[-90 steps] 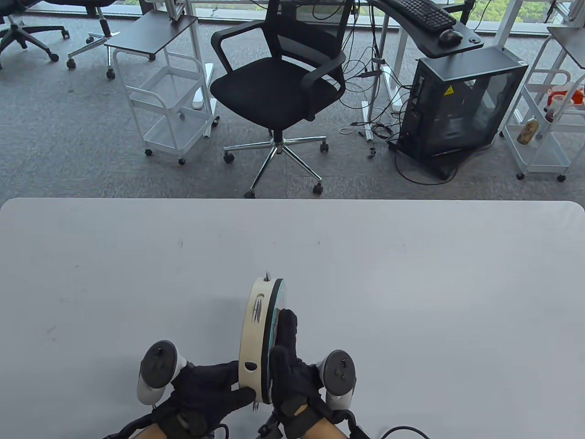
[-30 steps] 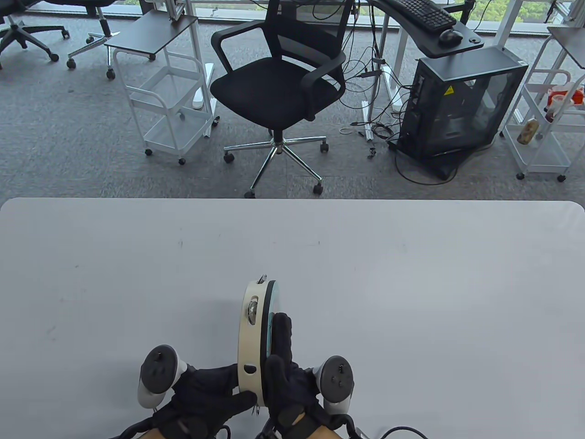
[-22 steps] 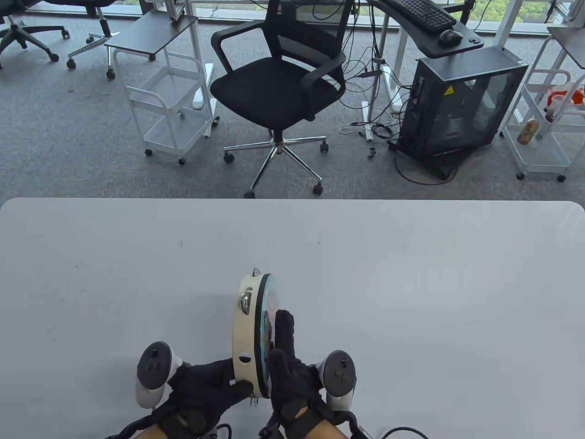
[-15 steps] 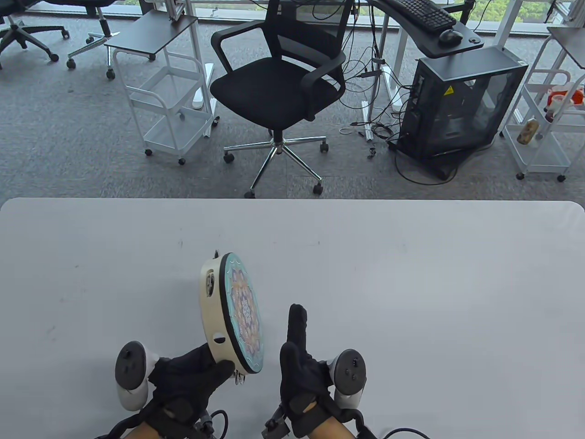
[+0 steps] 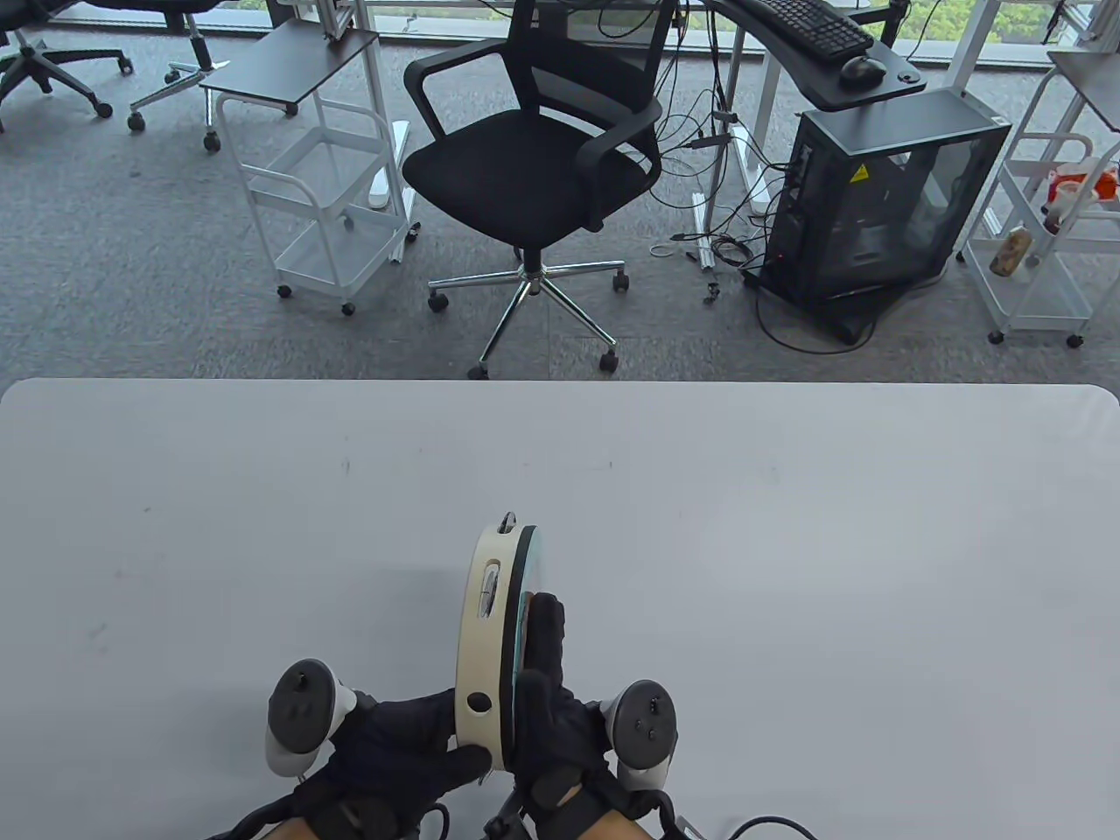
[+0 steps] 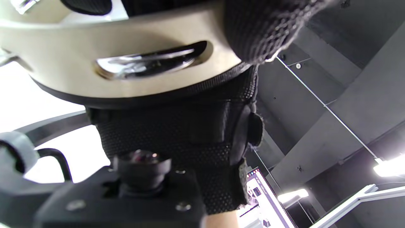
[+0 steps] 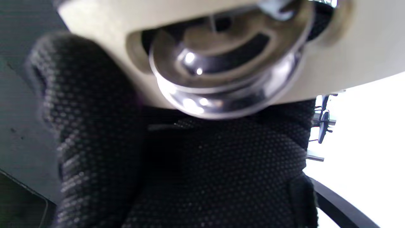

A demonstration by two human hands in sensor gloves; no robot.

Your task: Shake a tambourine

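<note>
A cream-rimmed tambourine stands on edge above the white table near its front edge, drumhead facing right. My left hand grips its near rim, thumb on the outer wall. My right hand lies flat with straight fingers against the drumhead. The left wrist view shows the rim with a metal jingle in its slot, and a black glove below it. The right wrist view shows a jingle close up in the rim.
The table's far edge runs across the middle of the table view. Beyond it on the carpet stand a black office chair, white carts and a computer case.
Half a second ago the left hand had swung the tambourine to the left, away from the right palm. Now it is back on the right, its drumhead against the right hand.
</note>
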